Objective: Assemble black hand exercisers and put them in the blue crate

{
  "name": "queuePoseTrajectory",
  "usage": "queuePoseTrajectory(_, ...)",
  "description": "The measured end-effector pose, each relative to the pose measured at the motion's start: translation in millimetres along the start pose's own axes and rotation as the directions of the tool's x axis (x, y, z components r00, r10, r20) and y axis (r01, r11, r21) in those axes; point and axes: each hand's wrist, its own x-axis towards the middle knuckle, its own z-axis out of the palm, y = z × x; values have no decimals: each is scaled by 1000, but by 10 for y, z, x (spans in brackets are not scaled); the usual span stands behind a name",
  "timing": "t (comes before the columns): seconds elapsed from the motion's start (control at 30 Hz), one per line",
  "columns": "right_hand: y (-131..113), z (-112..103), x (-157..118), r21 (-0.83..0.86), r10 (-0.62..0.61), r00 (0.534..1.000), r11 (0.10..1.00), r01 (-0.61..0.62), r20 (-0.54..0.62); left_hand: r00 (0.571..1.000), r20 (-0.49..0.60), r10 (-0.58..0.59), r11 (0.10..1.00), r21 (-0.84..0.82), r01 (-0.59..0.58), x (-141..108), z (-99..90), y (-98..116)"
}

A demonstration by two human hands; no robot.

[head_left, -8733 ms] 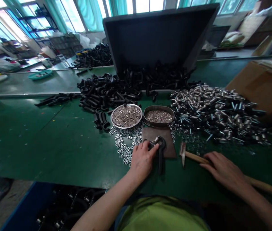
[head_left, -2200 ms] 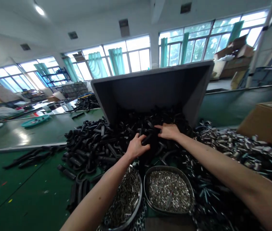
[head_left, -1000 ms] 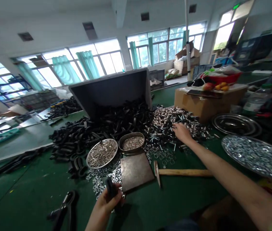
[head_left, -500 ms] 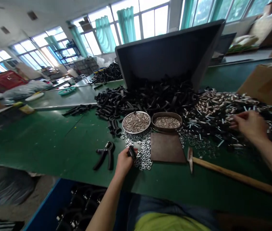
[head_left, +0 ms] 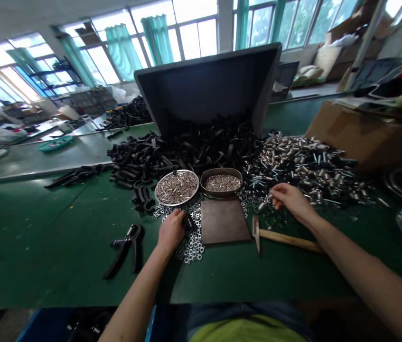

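My left hand (head_left: 171, 232) is closed around a short black plastic part (head_left: 188, 221), just above loose metal nuts (head_left: 189, 248). My right hand (head_left: 292, 200) is pinched at the front edge of a mixed pile of metal parts (head_left: 286, 151). A small shiny piece (head_left: 262, 206) shows by its fingertips; whether they grip it is unclear. Between the hands lies a flat brown plate (head_left: 224, 222), with a hammer (head_left: 286, 238) to its right. A black hand grip with two spread handles (head_left: 126, 249) lies left of my left hand.
Behind the plate stand a round dish of small metal pins (head_left: 177, 188) and an oval tin of tiny metal pieces (head_left: 221, 183). A large grey bin (head_left: 208, 85) tips toward me over a heap of black handles (head_left: 201, 147). A cardboard box (head_left: 360, 133) stands at right.
My right hand has moved from over the metal pile toward the middle, nearer the plate. My left hand still holds the black part, now turned more downward. The view has swung right.
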Motion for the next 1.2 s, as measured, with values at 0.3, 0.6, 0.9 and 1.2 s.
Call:
queuePoseTrajectory(0.3,18,-55,-66,-149,99,978,986,-72,182,994,103,-38,999,-33,42,199,-10,-145)
queuePoseTrajectory(0.6,-187,14,-200,42,213,935,971,-233,282,965,-11,-262,754,-627,198,-109,-137,127)
queuePoseTrajectory(0.9,-523,922,-1028,365,-60,853,918,-157,518,945,308,-112,-36,-951,306,-666,-28,965)
queuePoseTrajectory(1.2,-511,1027,-1027,375,-22,877,909,-182,480,979,194,-69,184,-962,203,-715,-114,923)
